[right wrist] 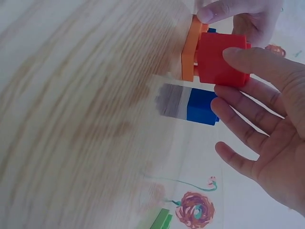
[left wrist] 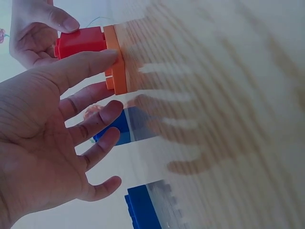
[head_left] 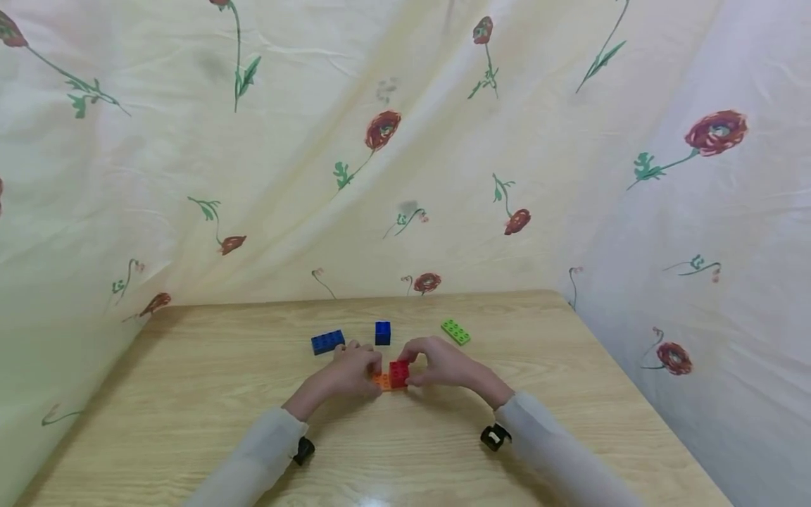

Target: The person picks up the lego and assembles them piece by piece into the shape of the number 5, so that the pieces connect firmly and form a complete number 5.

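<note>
- Left hand (head_left: 348, 370) pinches a thin, studded orange plate (right wrist: 188, 55) on the wood-grained table (head_left: 393, 451).
- Right hand (head_left: 446, 362) pinches a smooth, boxy red block (right wrist: 210, 59) atop it, perhaps not fully seated.
- 1 blue cube (head_left: 383, 334) stands behind.

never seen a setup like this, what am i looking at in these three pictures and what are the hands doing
There is no robot here, just a person working bare-handed. The wide picture comes from a head-worn camera looking forward and down; the other two come from wrist cameras, so the table appears turned sideways in them. The left hand pinches a flat orange brick, and the right hand holds a red brick over one end of it. Also on the table are a longer blue brick, a smaller blue brick and a flat green brick.
</note>
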Available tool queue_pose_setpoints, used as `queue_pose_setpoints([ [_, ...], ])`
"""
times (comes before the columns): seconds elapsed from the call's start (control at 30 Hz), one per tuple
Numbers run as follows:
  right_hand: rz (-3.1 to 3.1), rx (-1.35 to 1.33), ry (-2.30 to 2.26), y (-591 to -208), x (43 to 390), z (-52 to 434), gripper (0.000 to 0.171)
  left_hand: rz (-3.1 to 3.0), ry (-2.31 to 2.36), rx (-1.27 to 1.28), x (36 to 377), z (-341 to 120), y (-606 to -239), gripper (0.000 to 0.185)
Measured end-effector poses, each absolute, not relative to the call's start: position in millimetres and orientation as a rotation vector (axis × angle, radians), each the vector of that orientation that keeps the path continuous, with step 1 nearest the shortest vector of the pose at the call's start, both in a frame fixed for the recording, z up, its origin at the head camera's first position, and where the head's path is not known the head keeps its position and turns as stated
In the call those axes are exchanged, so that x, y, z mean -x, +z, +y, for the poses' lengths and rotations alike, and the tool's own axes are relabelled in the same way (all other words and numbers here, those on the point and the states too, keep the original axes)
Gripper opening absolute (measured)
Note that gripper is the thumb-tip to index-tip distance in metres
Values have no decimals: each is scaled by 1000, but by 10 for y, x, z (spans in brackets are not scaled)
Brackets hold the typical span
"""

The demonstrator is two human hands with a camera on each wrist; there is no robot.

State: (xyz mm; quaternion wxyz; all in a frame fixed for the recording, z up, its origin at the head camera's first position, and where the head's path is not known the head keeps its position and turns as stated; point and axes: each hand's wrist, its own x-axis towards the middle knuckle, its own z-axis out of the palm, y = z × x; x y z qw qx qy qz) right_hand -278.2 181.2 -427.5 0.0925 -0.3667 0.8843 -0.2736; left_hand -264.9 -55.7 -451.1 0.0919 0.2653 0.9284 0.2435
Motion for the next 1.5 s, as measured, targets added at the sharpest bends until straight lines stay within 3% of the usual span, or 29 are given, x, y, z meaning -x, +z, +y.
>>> queue_pose_setpoints([
  [1.5,2568,949,-896,-4239,2812,1760,19,2737,722,-694,2646,-531,-4521,24],
])
